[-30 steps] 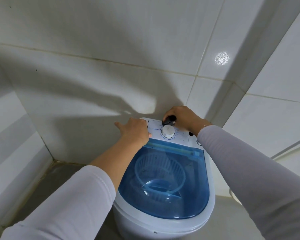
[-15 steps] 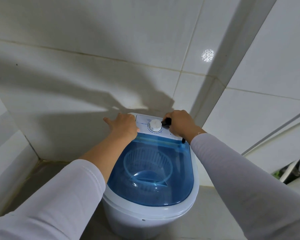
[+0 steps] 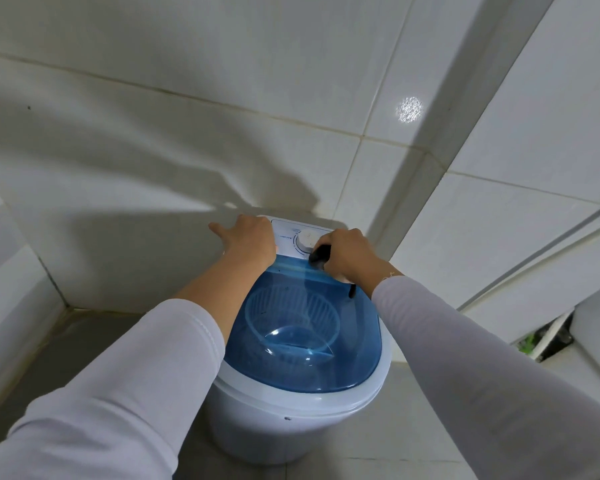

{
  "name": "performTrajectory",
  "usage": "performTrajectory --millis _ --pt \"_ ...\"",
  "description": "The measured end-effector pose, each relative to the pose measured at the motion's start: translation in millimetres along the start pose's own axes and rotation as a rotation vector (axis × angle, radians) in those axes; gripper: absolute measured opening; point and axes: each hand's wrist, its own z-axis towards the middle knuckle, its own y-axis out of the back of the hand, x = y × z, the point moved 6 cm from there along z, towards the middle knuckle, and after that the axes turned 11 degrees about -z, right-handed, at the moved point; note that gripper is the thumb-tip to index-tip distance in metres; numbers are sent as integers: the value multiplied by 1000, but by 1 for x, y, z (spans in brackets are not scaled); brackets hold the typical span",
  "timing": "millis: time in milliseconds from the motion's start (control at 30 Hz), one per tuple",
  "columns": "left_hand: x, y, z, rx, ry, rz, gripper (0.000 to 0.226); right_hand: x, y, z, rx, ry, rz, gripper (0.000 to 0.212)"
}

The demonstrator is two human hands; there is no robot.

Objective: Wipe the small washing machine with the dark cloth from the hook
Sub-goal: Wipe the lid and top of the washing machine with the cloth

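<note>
The dark cloth (image 3: 321, 253) is bunched small inside the right hand (image 3: 349, 255), pressed onto the white control panel (image 3: 288, 233) at the back of the small washing machine (image 3: 302, 407), just right of the round white dial (image 3: 307, 238) and at the back edge of the blue see-through lid (image 3: 347, 358). Only a dark wad shows between thumb and fingers, and a thin dark end (image 3: 352, 291) pokes out under the wrist, over the lid. The right hand's fingers are curled tight around the cloth

The left hand (image 3: 248, 242) lies palm down on the back left corner of the machine, beside the panel, fingers loosely spread and gripping nothing, the thumb pointing out to the left toward the wall. Both arms wear long pale sleeves (image 3: 146, 368), the left one pushed up the forearm

Through the lid a slotted clear basket (image 3: 291, 320) can be seen inside the tub. The machine stands on a grey floor (image 3: 80, 337) in a corner of white tiled wall (image 3: 187, 150). A round spot of light (image 3: 409, 109) sits on the tiles up to the right, and pale pipes (image 3: 534, 261) run slantwise along the right-hand wall
</note>
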Motion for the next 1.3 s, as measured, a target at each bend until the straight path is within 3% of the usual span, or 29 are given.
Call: performTrajectory --millis 133,333,667,933,1133,1300 --pt "3 3 -1 -2 -5 -17 28 -8 21 0 127 61 106 37" --pt "3 2 -1 -6 -24 -15 27 -27 71 19 -85 -54 316 36" --pt "3 2 -1 10 -22 15 34 16 42 33 3 10 129 40" --pt "3 2 -1 8 -10 3 34 32 38 29 -23 88 34 25" --pt "2 2 -1 7 -3 -8 33 34 33 19 -46 157 14 29" --pt "2 3 -4 10 1 -31 33 26 34 10 50 182 16 28"
